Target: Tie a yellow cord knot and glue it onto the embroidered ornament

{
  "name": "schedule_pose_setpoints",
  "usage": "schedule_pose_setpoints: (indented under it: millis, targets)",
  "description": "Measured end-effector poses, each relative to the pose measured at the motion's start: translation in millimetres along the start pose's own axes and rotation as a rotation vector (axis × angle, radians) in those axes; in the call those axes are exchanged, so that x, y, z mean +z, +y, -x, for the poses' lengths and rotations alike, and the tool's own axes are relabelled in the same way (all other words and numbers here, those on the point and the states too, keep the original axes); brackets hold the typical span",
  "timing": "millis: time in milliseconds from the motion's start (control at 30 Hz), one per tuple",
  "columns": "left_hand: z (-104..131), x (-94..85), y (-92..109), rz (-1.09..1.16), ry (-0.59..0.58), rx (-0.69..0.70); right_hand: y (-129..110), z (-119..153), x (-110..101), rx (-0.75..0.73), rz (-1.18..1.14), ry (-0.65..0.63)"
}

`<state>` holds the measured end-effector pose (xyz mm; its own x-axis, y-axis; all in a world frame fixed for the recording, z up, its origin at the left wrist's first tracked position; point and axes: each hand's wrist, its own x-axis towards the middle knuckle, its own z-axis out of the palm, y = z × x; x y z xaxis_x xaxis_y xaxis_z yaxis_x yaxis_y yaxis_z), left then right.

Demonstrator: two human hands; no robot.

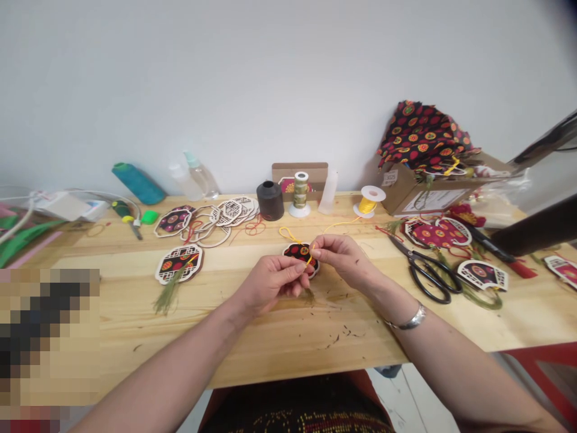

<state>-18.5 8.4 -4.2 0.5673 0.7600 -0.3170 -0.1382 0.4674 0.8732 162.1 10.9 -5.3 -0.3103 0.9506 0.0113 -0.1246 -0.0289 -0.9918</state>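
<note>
Both my hands meet over a small patterned ornament (pixel 295 250) with dark floral fabric, lying on the wooden table. My left hand (pixel 282 275) pinches a yellow cord (pixel 309 260) between thumb and forefinger. Close beside it, my right hand (pixel 336 255) also pinches the cord, a little higher. A yellow loop (pixel 288 233) sticks out past the ornament's far edge. From behind my right hand a strand runs to the spool of yellow cord (pixel 368 204). My fingers hide the ornament's lower part.
Black scissors (pixel 430 270) and finished ornaments (pixel 482 275) lie to the right, before a cardboard box (pixel 406 192) with patterned fabric. At left are a tasselled ornament (pixel 174 264), wooden frames (pixel 237 210) and a screwdriver (pixel 126 216). A black thread cone (pixel 270 201) stands behind.
</note>
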Motion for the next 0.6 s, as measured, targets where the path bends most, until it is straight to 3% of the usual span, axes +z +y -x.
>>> schedule_pose_setpoints:
  millis: [233,467,533,600]
  targets:
    - [0.1,-0.7,-0.9,0.016,-0.009,0.022,-1.6,-0.3,1.8,-0.001,0.013,0.027]
    - [1.8,1.5,-0.5,-0.062,0.012,0.001,-2.4,2.1,4.9,0.025,0.022,-0.046]
    - [1.4,1.5,0.5,-0.064,0.033,-0.012,-1.8,1.1,4.7,0.01,0.048,0.01]
    - [0.6,1.1,2.0,-0.031,0.074,-0.014,-0.9,-0.7,3.4,-0.012,0.074,0.151]
